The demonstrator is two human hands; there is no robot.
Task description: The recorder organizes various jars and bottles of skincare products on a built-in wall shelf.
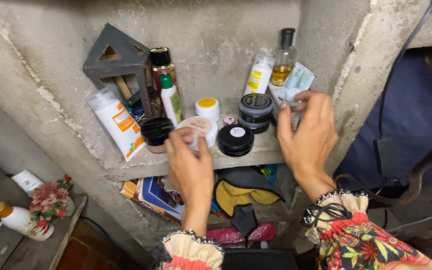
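My left hand reaches to a concrete shelf and its fingers close around a round white jar with a beige lid. My right hand is at the shelf's right end, fingers pinching a small clear bottle with a pale label. Between the hands sit a low black jar with a white dot on its lid and a stacked dark round tin. Both wrists wear patterned ruffled cuffs.
The shelf is crowded: a white tube with orange print, a black-capped jar, a green-capped bottle, a dark spray can, a grey house-shaped holder, an amber oil bottle. Below lie books and a yellow-black pouch.
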